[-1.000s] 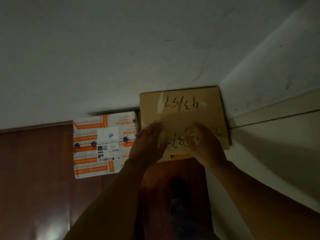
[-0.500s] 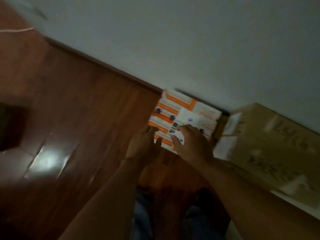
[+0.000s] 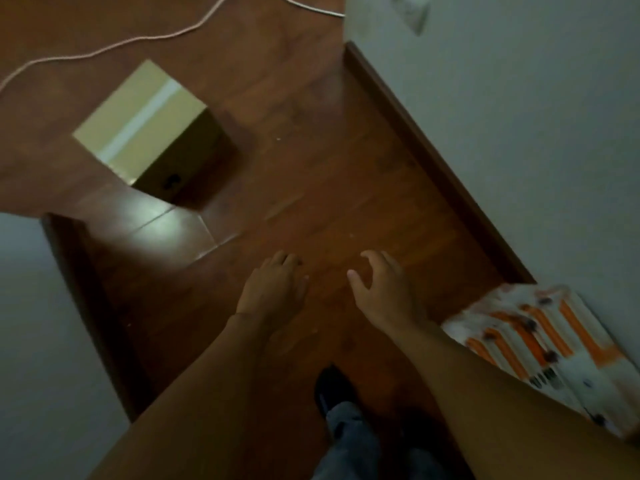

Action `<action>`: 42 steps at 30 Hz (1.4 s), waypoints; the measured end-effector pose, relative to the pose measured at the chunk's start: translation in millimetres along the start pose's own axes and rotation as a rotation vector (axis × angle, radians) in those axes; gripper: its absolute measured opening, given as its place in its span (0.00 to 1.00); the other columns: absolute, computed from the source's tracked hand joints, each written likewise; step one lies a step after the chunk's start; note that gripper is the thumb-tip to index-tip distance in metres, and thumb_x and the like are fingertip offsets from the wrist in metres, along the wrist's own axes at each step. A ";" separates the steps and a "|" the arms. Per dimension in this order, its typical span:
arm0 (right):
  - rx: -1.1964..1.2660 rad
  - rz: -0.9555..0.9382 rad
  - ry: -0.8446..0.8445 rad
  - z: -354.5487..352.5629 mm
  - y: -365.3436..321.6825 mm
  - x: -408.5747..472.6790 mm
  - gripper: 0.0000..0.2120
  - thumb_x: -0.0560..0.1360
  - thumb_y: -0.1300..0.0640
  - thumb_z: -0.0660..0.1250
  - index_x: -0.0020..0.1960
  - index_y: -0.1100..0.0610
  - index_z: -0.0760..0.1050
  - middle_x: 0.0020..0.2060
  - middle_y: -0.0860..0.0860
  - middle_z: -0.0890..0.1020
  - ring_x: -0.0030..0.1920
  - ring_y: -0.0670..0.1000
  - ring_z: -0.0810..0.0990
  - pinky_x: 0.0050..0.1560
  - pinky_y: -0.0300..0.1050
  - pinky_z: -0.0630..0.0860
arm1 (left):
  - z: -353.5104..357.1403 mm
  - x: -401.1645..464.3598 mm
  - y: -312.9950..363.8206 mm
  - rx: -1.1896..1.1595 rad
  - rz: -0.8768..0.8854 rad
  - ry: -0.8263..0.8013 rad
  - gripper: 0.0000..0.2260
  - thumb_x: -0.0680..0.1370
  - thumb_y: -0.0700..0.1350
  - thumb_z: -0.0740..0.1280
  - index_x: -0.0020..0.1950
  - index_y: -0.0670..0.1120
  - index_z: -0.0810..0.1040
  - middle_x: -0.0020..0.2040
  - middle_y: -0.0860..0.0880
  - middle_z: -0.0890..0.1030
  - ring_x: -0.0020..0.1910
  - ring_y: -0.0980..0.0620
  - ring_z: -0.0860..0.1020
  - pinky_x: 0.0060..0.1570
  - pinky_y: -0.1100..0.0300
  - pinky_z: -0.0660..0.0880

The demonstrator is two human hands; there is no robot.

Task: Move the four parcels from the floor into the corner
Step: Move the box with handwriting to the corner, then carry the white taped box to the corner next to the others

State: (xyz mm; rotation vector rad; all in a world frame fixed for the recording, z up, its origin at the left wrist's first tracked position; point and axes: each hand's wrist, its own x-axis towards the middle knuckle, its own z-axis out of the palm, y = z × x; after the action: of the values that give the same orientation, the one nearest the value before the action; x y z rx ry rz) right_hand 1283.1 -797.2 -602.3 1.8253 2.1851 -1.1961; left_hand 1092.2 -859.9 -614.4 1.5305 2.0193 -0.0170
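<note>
Two parcels (image 3: pixel 152 129) (image 3: pixel 540 344), two empty hands (image 3: pixel 273 289) (image 3: pixel 384 289)

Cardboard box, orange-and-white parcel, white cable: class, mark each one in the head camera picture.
Cardboard box (image 3: pixel 138 119), head view, on its taped top face.
Orange-and-white parcel (image 3: pixel 540 344), head view, on its striped top face.
White cable (image 3: pixel 114 49), head view, on its run across the floor.

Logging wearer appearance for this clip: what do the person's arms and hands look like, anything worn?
Both forearms are bare, with no sleeves showing. The left hand and right hand carry no gloves, and no rings or watch can be made out in the dim, blurred picture.
</note>
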 end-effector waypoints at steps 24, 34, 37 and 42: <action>-0.273 -0.139 -0.179 24.0 -317.5 366.8 0.25 0.80 0.47 0.65 0.75 0.55 0.69 0.71 0.54 0.73 0.70 0.55 0.72 0.66 0.50 0.72 | -202.5 229.2 -321.1 -0.445 -0.571 0.213 0.18 0.80 0.50 0.64 0.69 0.46 0.72 0.67 0.46 0.71 0.57 0.47 0.76 0.56 0.51 0.75; -0.266 -0.201 -0.365 120.4 -383.1 506.8 0.33 0.79 0.46 0.68 0.79 0.55 0.61 0.74 0.55 0.67 0.71 0.56 0.70 0.63 0.45 0.67 | -175.2 285.1 -422.3 -0.535 -0.847 0.227 0.27 0.76 0.51 0.70 0.73 0.49 0.68 0.74 0.42 0.61 0.66 0.39 0.72 0.64 0.47 0.72; -0.248 -0.186 -0.447 144.9 -385.3 534.8 0.37 0.76 0.48 0.71 0.79 0.55 0.58 0.74 0.56 0.67 0.72 0.56 0.68 0.68 0.52 0.69 | -159.8 305.8 -435.6 -0.673 -1.044 0.223 0.36 0.75 0.53 0.72 0.78 0.51 0.57 0.77 0.41 0.54 0.68 0.36 0.69 0.66 0.45 0.71; -0.205 -0.128 -0.510 171.2 -386.1 559.5 0.40 0.72 0.49 0.75 0.77 0.50 0.58 0.70 0.53 0.70 0.68 0.55 0.72 0.65 0.56 0.74 | -143.2 331.2 -443.5 -0.955 -1.196 0.261 0.49 0.72 0.53 0.76 0.80 0.53 0.43 0.76 0.39 0.59 0.72 0.36 0.65 0.68 0.44 0.69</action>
State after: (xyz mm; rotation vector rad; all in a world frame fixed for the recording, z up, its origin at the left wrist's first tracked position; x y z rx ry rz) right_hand 712.4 -441.1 -799.8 1.1575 2.0514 -1.2340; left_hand 585.8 -669.0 -798.7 -0.3267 2.2891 0.5890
